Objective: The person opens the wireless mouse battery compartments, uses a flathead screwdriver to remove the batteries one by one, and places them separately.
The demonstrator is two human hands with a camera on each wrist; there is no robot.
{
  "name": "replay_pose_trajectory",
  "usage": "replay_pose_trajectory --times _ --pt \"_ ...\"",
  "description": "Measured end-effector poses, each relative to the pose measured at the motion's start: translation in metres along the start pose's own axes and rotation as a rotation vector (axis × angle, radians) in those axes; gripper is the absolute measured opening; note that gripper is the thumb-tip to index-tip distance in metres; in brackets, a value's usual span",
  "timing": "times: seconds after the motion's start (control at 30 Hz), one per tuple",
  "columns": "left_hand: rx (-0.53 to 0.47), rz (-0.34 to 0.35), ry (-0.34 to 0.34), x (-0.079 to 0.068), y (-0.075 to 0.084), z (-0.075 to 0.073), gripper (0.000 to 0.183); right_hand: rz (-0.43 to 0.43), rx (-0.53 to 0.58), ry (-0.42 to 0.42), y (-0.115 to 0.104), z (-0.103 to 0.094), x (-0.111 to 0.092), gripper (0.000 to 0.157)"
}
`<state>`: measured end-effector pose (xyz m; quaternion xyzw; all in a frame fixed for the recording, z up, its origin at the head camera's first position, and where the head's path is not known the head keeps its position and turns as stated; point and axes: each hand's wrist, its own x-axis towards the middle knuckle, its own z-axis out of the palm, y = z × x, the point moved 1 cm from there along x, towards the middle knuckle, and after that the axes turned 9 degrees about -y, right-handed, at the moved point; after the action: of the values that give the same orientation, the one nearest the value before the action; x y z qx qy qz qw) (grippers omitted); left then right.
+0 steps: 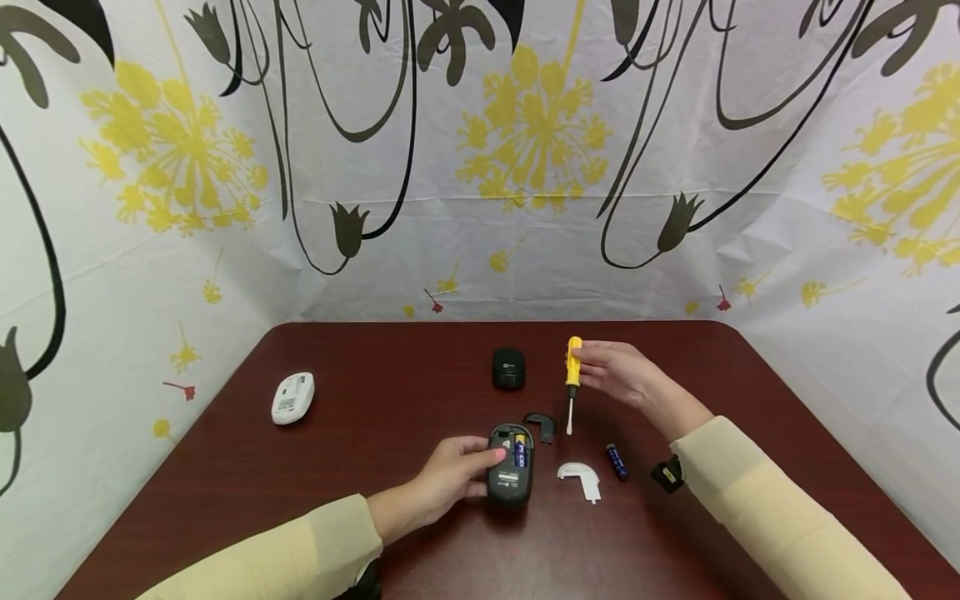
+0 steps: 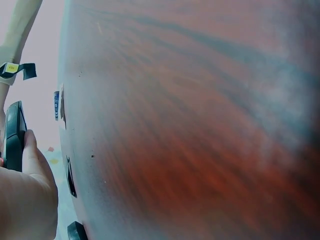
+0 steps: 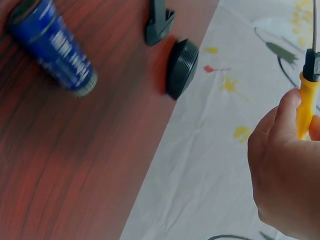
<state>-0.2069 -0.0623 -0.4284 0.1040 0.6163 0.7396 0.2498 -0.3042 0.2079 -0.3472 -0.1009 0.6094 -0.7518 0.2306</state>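
Note:
In the head view my left hand [image 1: 450, 475] grips a black computer mouse [image 1: 510, 487], its underside turned up and its battery bay uncovered. One blue battery [image 1: 521, 450] lies inside the bay, and the thumb rests on the mouse near it. My right hand [image 1: 618, 375] holds a screwdriver [image 1: 573, 367] by its yellow handle, the metal shaft pointing down toward the table. The right wrist view shows thumb and fingers around that yellow handle [image 3: 306, 107]. A loose blue battery [image 1: 617, 462] lies on the table below the right hand.
A black curved cover [image 1: 542, 427] and a white curved cover [image 1: 581, 479] lie right of the mouse. Farther back stands a small black mouse [image 1: 508, 368]. A white mouse [image 1: 293, 398] lies upside down at the left of the brown table [image 1: 390, 375]. Patterned cloth [image 1: 450, 167] hangs behind.

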Motion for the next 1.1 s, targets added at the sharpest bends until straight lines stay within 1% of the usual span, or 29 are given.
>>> replay_pose_trajectory --times 0.07,0.23,0.37,0.47,0.7,1.1 --pt "-0.006 0.005 -0.001 0.0 0.0 0.0 0.041 -0.016 -0.011 -0.006 0.0 0.005 -0.001 0.043" --pt "-0.019 0.011 -0.007 0.001 -0.001 0.0 0.039 -0.038 -0.04 -0.003 -0.002 0.019 -0.004 0.052" --pt "-0.011 0.004 -0.008 0.0 -0.001 0.001 0.039 -0.058 -0.048 0.035 -0.004 0.032 -0.007 0.049" --pt "-0.003 -0.005 -0.005 0.0 -0.001 0.002 0.039 -0.083 -0.082 0.07 -0.005 0.04 -0.011 0.044" --pt "0.002 -0.007 0.0 0.002 0.0 0.002 0.04 -0.141 -0.147 0.127 -0.006 0.054 -0.016 0.047" --pt "0.006 -0.006 -0.005 0.001 0.0 0.001 0.04 -0.346 -0.29 0.134 -0.002 0.077 -0.029 0.038"
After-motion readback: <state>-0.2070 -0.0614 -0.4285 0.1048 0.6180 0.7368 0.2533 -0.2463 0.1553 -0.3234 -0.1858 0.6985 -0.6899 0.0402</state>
